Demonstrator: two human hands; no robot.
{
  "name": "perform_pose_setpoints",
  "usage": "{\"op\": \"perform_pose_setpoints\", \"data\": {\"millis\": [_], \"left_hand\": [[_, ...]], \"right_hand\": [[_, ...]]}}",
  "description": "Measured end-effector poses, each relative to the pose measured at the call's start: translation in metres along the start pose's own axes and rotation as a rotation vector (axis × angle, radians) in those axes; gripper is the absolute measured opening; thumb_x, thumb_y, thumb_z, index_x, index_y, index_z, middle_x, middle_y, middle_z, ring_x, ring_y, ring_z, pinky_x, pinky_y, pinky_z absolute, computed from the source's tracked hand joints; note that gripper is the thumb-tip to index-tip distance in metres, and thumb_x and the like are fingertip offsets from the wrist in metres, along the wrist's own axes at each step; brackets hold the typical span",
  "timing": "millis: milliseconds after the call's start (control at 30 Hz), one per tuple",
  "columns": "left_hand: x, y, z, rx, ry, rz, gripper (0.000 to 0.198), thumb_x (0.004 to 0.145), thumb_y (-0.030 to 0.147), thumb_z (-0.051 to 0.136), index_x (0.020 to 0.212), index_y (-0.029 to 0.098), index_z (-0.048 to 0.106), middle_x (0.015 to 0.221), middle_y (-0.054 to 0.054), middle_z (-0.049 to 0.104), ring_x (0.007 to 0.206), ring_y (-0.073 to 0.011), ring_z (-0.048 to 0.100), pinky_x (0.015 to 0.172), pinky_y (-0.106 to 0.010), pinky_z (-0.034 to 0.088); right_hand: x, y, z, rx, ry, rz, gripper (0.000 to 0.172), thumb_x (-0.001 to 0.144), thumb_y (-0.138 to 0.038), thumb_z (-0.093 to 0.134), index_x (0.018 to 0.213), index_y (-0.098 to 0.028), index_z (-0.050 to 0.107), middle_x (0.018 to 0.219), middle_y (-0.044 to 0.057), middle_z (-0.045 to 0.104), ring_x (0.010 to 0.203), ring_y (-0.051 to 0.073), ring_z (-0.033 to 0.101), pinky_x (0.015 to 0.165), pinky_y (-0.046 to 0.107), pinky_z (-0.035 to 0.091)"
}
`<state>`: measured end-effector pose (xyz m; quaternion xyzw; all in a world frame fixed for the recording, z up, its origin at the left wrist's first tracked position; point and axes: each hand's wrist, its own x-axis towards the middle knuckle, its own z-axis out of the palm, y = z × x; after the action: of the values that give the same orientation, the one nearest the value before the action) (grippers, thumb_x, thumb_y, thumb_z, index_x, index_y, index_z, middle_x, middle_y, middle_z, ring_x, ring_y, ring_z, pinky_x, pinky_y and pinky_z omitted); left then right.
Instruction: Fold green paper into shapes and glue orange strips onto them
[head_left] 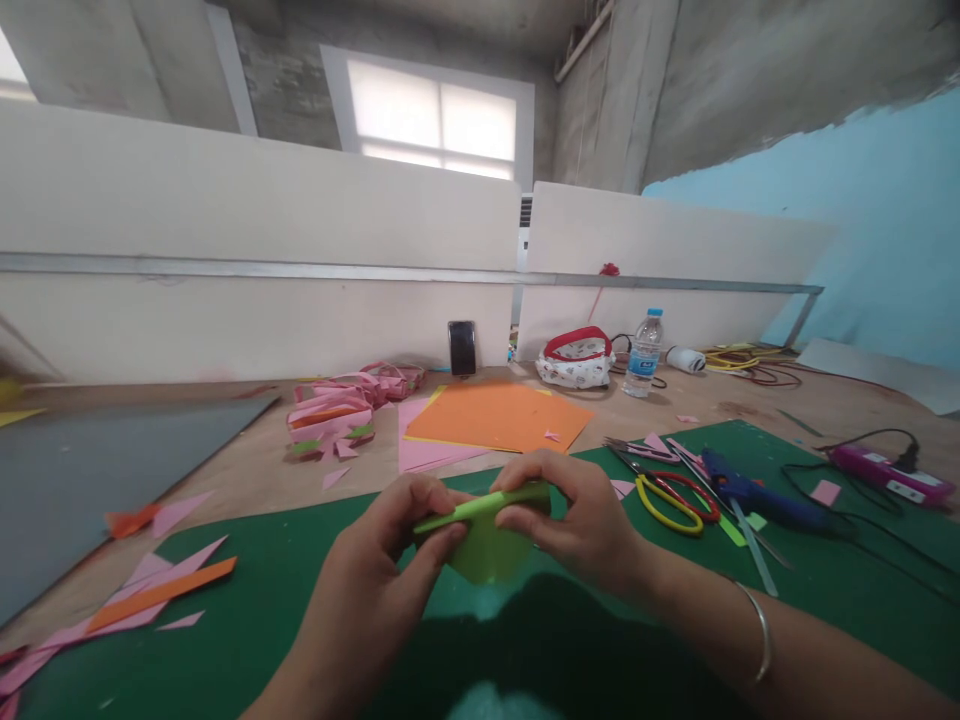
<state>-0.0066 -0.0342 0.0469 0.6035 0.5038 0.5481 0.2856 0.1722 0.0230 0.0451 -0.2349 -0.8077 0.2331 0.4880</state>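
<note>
A piece of lime-green paper is held over the green cutting mat, its upper edge rolled or folded over and the rest hanging down. My left hand pinches the left end of that edge between thumb and fingers. At the right end my right hand is closed on the same paper, thumb below and fingers above. To the right of my right hand lie scissors with red and yellow handles, and a blue glue gun with its cord.
Orange paper sheets lie beyond my hands, beside bundled pink paper strips. Pink and orange scraps are at left. A phone, a pouch, a water bottle and a purple power strip stand or lie farther off.
</note>
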Motion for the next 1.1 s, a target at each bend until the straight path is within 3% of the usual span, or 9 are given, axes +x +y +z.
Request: {"op": "perform_pose_setpoints", "data": {"millis": [167, 367, 667, 833, 933, 1100], "left_hand": [[0.001, 0.002, 0.0, -0.084, 0.035, -0.019, 0.007, 0.074, 0.022, 0.064, 0.072, 0.025, 0.057, 0.069, 0.008, 0.058, 0.064, -0.0086, 0.055, 0.058, -0.016, 0.044], [0.0, 0.006, 0.002, -0.169, 0.047, -0.073, 0.009, 0.075, 0.018, 0.062, 0.072, 0.024, 0.056, 0.068, 0.009, 0.055, 0.063, -0.0045, 0.053, 0.057, -0.01, 0.042], [0.001, 0.003, 0.004, -0.163, 0.008, -0.083, 0.008, 0.075, 0.02, 0.06, 0.072, 0.023, 0.053, 0.073, 0.007, 0.06, 0.069, -0.0091, 0.058, 0.062, -0.017, 0.047], [0.002, -0.003, 0.001, -0.079, -0.034, -0.044, 0.006, 0.076, 0.023, 0.059, 0.074, 0.024, 0.054, 0.08, 0.004, 0.066, 0.073, -0.0132, 0.062, 0.065, -0.022, 0.05], [0.0, -0.006, 0.002, -0.055, -0.095, -0.049, 0.008, 0.077, 0.026, 0.06, 0.073, 0.024, 0.053, 0.088, 0.003, 0.07, 0.078, -0.0141, 0.064, 0.067, -0.023, 0.05], [-0.002, -0.007, 0.003, 0.059, -0.082, -0.022, 0.009, 0.078, 0.026, 0.056, 0.069, 0.024, 0.054, 0.099, 0.001, 0.071, 0.086, -0.0172, 0.065, 0.079, -0.029, 0.05]], "right_hand": [[0.001, 0.001, -0.001, 0.093, 0.029, 0.067, 0.014, 0.08, -0.028, 0.066, 0.089, -0.018, 0.065, 0.081, 0.003, 0.067, 0.072, 0.014, 0.061, 0.065, 0.024, 0.049], [0.001, 0.005, 0.0, 0.058, 0.079, 0.072, 0.007, 0.081, -0.024, 0.066, 0.082, -0.018, 0.068, 0.079, 0.004, 0.072, 0.072, 0.015, 0.065, 0.065, 0.023, 0.051], [0.002, 0.005, -0.002, -0.002, 0.118, -0.057, 0.007, 0.082, -0.019, 0.066, 0.076, -0.02, 0.069, 0.08, 0.003, 0.075, 0.077, 0.016, 0.071, 0.073, 0.026, 0.056], [0.006, 0.007, -0.001, -0.087, 0.082, -0.212, 0.011, 0.079, -0.022, 0.07, 0.09, -0.021, 0.072, 0.097, 0.006, 0.072, 0.088, 0.017, 0.068, 0.081, 0.03, 0.054], [0.005, 0.005, 0.003, -0.137, 0.101, -0.314, 0.006, 0.082, -0.018, 0.067, 0.079, -0.018, 0.072, 0.084, 0.007, 0.068, 0.078, 0.015, 0.064, 0.071, 0.027, 0.054], [0.005, -0.002, 0.008, -0.164, 0.09, -0.312, 0.019, 0.084, -0.01, 0.057, 0.069, -0.018, 0.066, 0.072, 0.004, 0.063, 0.069, 0.014, 0.059, 0.064, 0.027, 0.051]]}}
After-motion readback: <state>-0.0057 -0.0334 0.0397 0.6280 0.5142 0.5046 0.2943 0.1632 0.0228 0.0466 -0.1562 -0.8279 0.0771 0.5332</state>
